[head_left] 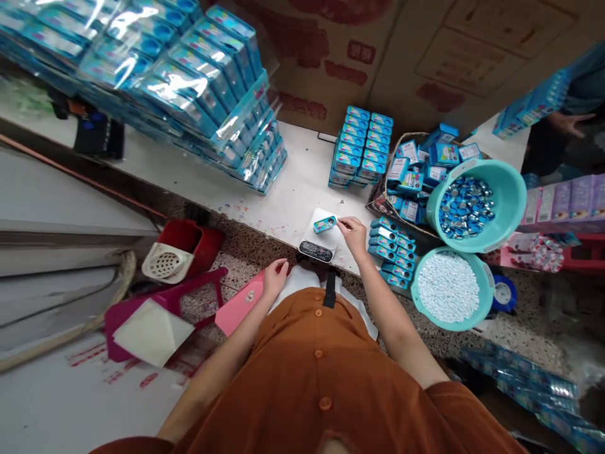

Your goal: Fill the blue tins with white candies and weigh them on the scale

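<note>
A small blue tin [325,224] lies on a white digital kitchen scale [317,234], whose dark display [316,251] faces me. The fingertips of my right hand [353,233] are at the tin's right end, and I cannot tell if they grip it. My left hand [275,277] hangs loosely at the table's front edge [265,224], just left of the scale, holding nothing. A row of blue tins [392,252] stands to the right of my right hand.
Right of the scale are stacked blue tins [362,145], a basket of blue boxes [409,170], and teal basins of blue discs [466,205] and white pellets [448,293]. Shrink-wrapped blue packs [165,75] fill the back left. A co-worker's hand [570,123] shows at far right.
</note>
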Available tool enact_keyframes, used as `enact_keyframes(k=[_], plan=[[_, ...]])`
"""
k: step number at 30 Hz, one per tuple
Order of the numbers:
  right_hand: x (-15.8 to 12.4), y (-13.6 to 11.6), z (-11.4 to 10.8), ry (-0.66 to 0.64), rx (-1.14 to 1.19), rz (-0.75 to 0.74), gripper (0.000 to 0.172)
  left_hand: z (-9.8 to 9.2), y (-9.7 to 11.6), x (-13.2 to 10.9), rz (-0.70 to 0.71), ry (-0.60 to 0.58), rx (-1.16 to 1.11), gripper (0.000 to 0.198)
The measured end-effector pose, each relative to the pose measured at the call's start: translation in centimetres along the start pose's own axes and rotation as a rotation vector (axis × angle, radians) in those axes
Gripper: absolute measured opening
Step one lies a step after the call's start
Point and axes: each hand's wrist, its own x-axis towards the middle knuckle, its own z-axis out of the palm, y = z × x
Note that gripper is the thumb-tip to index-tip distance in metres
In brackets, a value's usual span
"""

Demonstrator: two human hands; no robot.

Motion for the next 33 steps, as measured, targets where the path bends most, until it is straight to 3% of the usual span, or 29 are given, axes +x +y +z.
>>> enact_keyframes(k=[6,11,21,27,33], plan=[[1.3,0.9,2.8,-0.099,-0.104,-0.075,0.019,-1.8,-1.0,0.4,-0.072,0.063,-0.030,0.031],[1.4,1.8,3.0,-0.159,-0.212,-0.157,0.017,-2.7,-1.4,1.0,-0.102,0.081,-0.020,0.029],[1.3,1.9,3.4,-0.135,-0.287,-0.153,0.017,-3.0,-1.2,1.5,-0.108,0.069,-0.020,0.031],[0.5,1.7,2.6,-0.055,-0.268,-0.111,0.023,-2.8,-1.5,1.5,-0.106,0.058,-0.016,0.032],[-1.5,2.0,-0.1,0.031,-0.286,-0.037,0.027,-2.1,-0.9,1.4,-0.083,0.043,-0.007,0.032]])
